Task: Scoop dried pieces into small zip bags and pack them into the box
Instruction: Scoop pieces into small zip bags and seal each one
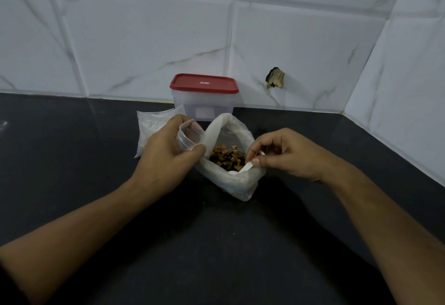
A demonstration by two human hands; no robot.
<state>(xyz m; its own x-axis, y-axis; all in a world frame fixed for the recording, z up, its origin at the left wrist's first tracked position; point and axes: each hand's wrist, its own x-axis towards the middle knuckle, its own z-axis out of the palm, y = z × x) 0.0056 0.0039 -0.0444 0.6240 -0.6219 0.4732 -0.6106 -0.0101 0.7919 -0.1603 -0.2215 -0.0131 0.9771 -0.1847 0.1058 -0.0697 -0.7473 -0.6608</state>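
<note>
- Centrally, our left hand (166, 150) curls round a small zip bag (190, 136), its mouth held open, touching the big bag's (237, 184) rim.
- Our right hand (286, 155) pinches a white spoon (245, 167), tip dipped beside the dried pieces (227, 157).
- At twelve o'clock the red-lidded box (204, 97) stands shut against the wall.
- At ten o'clock spare bags (151, 131) lie flat.
- Toward six o'clock dark counter (216, 244) runs wide between our forearms.

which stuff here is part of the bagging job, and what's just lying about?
In the job:
- zip bag, held open by left hand
- spoon, pinched by right hand
- dried pieces in big bag
- box, red lid on
- bag pack, likely spares

Not in the job:
- wall hole
- counter
</note>
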